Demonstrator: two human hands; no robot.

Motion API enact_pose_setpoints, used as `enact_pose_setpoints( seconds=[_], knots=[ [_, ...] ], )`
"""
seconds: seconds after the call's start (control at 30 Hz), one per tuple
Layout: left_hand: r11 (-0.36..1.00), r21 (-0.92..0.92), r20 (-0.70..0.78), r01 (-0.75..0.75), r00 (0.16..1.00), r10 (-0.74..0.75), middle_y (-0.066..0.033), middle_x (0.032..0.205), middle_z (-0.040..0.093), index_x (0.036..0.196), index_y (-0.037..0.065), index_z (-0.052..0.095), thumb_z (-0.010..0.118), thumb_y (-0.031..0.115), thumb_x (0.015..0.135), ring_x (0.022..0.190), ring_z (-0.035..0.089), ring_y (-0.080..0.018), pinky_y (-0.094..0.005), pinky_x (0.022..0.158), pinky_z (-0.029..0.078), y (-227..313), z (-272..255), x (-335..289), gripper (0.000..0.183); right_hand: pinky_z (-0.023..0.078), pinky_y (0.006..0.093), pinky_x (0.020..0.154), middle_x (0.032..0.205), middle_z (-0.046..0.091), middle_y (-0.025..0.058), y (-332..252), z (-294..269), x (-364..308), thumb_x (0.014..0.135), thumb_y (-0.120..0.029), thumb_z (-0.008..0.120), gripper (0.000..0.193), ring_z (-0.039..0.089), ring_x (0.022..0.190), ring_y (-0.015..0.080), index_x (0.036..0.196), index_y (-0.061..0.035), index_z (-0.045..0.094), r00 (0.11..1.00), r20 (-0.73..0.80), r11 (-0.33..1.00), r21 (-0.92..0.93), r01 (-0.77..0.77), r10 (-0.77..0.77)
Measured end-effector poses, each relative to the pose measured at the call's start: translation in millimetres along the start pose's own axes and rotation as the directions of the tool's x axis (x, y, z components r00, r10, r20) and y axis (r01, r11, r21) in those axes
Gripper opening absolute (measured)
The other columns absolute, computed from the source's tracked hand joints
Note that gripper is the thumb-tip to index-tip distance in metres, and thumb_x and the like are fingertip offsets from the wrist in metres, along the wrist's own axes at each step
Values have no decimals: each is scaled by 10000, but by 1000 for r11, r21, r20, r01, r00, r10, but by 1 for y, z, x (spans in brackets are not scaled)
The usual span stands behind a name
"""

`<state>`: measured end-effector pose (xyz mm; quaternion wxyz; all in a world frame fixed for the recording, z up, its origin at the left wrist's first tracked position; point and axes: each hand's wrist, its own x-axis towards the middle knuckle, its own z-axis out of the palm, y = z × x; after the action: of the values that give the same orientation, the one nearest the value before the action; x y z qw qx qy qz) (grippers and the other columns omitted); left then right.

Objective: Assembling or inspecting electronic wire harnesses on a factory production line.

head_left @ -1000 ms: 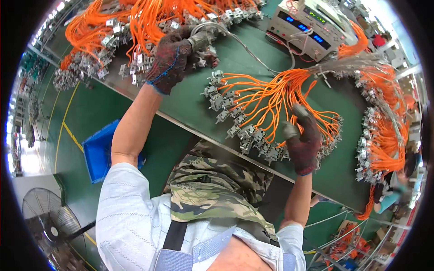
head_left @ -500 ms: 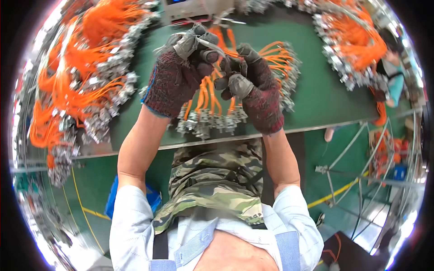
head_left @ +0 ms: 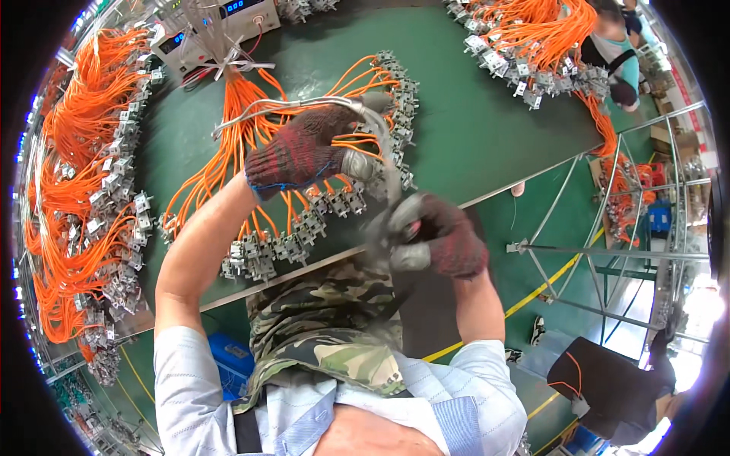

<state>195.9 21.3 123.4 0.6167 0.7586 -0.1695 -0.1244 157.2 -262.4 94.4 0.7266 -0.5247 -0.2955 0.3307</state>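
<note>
My left hand (head_left: 300, 148), in a dark red-and-grey knit glove with worn fingertips, is over the orange cable bundle (head_left: 243, 114). Its fingers close on a thin greyish-white strand (head_left: 312, 101), which bends past the fingertips and drops toward my right hand (head_left: 445, 239). That hand, gloved alike, is by the front table edge, its fingers curled and smeared by motion; the strand's lower end blurs at its fingertips. The orange cables fan out over the table, with small metal connectors (head_left: 285, 245) on their ends. Pale ties wrap the bundle's far end.
Large heaps of orange cables (head_left: 76, 220) with metal connectors lie along the left, and another heap (head_left: 525, 38) at the far right. Power supply boxes (head_left: 190, 38) stand at the back of the green table (head_left: 464, 121). A metal frame (head_left: 601, 251) and a dark seat (head_left: 608, 380) are on the right.
My hands were close together over the cables; now the right has moved down and rightward to the table edge, the left staying over the bundle. The strand is drawn out between them. My view has shifted.
</note>
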Motion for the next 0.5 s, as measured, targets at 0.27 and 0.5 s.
enact_pose_setpoints(
  seconds=[0.27,0.5],
  knots=[
    [783,589,-374,198,926,46,-242,1497,560,1557,119,457,563,510,1035,1385,524,-438,-485,1136,416,-80,-38,122,661,616,308,769,1054,745,106,-88,-103,108,894,-21,773,210,735,918,177,1083,-55,687,827,-348,896,-208,392,-442],
    [908,378,-392,184,920,-23,-207,1384,659,1438,88,599,526,401,1061,1271,625,-371,-432,1088,462,-129,-41,164,495,641,386,798,1158,730,184,-50,-225,223,912,-45,734,277,745,992,281,1180,-35,663,891,-269,920,39,391,-367]
  ],
)
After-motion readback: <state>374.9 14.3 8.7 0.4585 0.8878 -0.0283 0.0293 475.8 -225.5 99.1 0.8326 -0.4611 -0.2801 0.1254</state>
